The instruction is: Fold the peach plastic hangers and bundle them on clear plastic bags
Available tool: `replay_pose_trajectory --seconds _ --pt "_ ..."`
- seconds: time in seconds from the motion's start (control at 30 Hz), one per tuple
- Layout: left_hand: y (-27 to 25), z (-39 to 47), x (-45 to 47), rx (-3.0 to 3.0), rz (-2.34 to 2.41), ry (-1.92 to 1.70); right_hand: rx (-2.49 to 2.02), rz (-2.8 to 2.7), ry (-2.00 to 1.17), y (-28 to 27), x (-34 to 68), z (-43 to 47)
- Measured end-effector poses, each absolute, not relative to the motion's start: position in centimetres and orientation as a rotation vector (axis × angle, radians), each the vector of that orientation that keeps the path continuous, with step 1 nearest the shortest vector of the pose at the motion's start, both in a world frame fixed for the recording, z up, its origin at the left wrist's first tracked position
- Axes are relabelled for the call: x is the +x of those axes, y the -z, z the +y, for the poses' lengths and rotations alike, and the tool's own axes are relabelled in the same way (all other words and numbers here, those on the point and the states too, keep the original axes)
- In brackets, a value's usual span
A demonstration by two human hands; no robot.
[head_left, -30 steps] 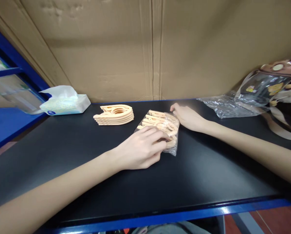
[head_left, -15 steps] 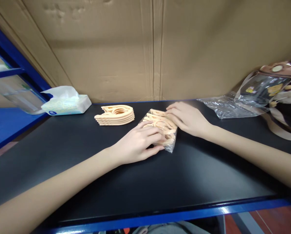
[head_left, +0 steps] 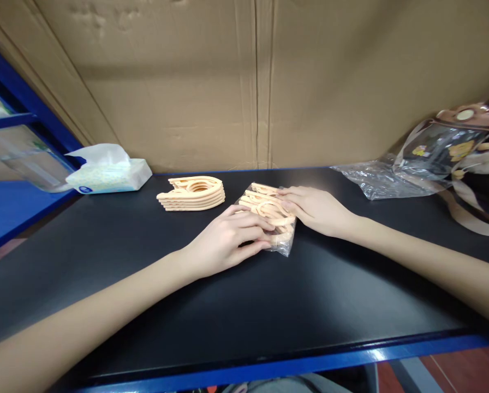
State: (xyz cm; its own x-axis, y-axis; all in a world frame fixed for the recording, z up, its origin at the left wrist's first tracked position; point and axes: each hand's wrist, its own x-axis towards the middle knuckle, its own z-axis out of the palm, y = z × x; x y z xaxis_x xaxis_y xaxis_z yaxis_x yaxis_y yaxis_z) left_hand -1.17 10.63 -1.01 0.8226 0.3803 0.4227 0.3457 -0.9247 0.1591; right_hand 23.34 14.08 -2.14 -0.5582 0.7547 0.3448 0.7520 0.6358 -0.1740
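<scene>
Beneath both hands, a clear plastic bag of peach-coloured folding hangers (head_left: 264, 206) lies flat and slanted on the black tabletop. My left hand (head_left: 229, 240) rests over its left and near part, fingers stretched out and apart, with the thumb by the bag's near end. From the right, my right hand (head_left: 316, 210) lays its extended fingers on the bag's far right edge. Parts of the hangers are hidden under the fingers. To the left, apart from both hands, sits a neat stack of similar peach folding hangers (head_left: 193, 194) without a bag.
A tissue pack (head_left: 111, 173) stands at the back left beside a blue metal frame (head_left: 9, 121). At the back right are a crumpled clear plastic bag (head_left: 386, 180) and a transparent bottle with a brown lid and strap (head_left: 445, 144). Cardboard (head_left: 195, 87) walls off the back.
My right hand has come down and slightly nearer, its fingers now lying on the bag's right edge. My left hand has shifted a little left. The bagged hangers stay in almost the same place.
</scene>
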Motion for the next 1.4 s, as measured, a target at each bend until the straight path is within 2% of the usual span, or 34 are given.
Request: replay_pose_trajectory --seconds 0.37,0.63,0.87,1.2,1.3,1.4 --pt "0.7 11.7 -1.1 2.751 0.610 -0.614 -1.095 -2.482 -0.078 2.5 24.0 14.6" --pt "0.3 12.5 -1.7 2.640 0.620 -0.484 -1.122 -2.407 -0.257 2.9 24.7 15.7" --pt "-0.3 12.6 -1.8 2.649 0.639 -0.384 -1.008 -2.429 -0.207 3.3 24.9 16.2" --pt "0.6 12.7 0.5 2.742 0.801 -0.476 -1.295 -2.471 -0.217 3.4 25.4 16.9" --pt "0.8 13.5 2.5 2.816 0.956 -0.460 -1.479 -2.419 -0.095 2.8 26.6 17.4" --pt "1.1 15.0 4.3 2.876 1.142 -0.437 -1.694 -2.378 0.251 1.9 29.4 18.1"
